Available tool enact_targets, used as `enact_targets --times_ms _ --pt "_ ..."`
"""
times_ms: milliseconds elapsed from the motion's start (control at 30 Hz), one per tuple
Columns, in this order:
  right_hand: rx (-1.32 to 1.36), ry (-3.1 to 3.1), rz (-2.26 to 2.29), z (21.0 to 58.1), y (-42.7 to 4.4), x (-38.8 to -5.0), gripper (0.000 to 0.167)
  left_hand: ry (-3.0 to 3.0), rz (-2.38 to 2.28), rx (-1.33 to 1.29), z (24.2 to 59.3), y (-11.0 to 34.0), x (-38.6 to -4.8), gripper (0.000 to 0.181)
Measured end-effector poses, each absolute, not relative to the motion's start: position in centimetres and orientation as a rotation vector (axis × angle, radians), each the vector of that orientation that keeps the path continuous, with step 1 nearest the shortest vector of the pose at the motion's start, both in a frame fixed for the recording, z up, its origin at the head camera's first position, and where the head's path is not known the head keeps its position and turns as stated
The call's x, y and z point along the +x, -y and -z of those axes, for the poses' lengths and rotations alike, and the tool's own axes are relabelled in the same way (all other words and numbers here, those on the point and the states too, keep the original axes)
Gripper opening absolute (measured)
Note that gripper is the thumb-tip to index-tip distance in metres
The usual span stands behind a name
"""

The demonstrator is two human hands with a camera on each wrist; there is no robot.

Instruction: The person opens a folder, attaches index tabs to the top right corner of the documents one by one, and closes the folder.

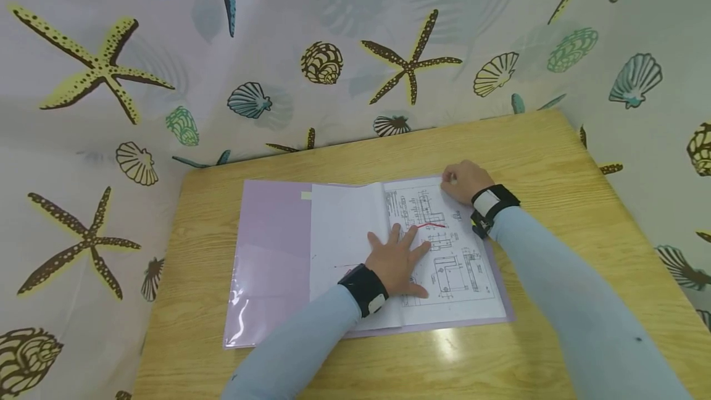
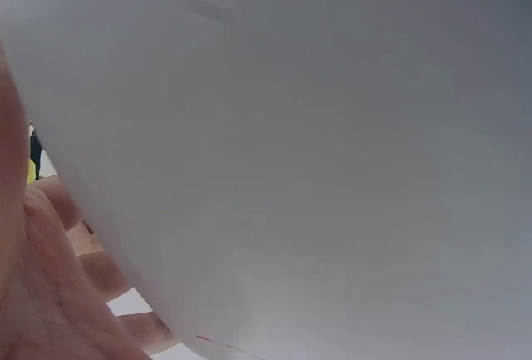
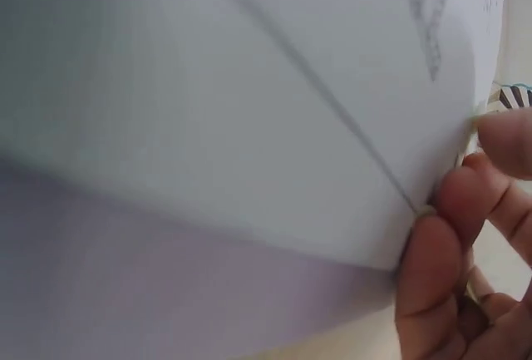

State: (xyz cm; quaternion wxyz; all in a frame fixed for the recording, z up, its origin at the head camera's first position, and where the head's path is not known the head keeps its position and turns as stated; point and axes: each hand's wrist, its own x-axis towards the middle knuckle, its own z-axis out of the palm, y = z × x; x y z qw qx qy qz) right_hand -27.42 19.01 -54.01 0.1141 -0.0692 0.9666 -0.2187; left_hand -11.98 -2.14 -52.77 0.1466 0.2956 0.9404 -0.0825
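Note:
A purple folder [image 1: 272, 252] lies spread on the table with white sheets in it. Its right side bears a sheet of technical drawings [image 1: 455, 301] with a red line across it. My left hand [image 1: 393, 264] rests on this sheet near the fold, fingers spread; the left wrist view shows its palm beside a blurred white page [image 2: 316, 144]. At the sheet's upper right corner my right hand [image 1: 463, 183] has curled fingers. Close up, the right fingertips [image 3: 430, 248] and thumb pinch the page edge, with the purple cover below the page.
The wooden table [image 1: 516, 141] extends around the folder on all sides. Behind it and to both sides hangs a white cloth [image 1: 344, 116] printed with starfish and shells. A plain white page [image 1: 344, 221] lies left of the drawings.

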Motion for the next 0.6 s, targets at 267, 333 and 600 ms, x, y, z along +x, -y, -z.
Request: enact_targets --times_ms 267,333,600 --pt "-0.205 -2.784 0.579 53.0 -18.8 -27.4 0.018 -2.701 0.261 0.847 52.9 2.1 -12.0 0.105" --pt "-0.203 -2.772 0.584 52.9 -18.8 -27.5 0.018 -2.7 0.261 0.847 53.0 2.1 -12.0 0.105" --pt "-0.152 -2.78 0.53 52.9 -18.8 -27.4 0.025 -2.698 0.263 0.843 53.1 2.1 -12.0 0.105"
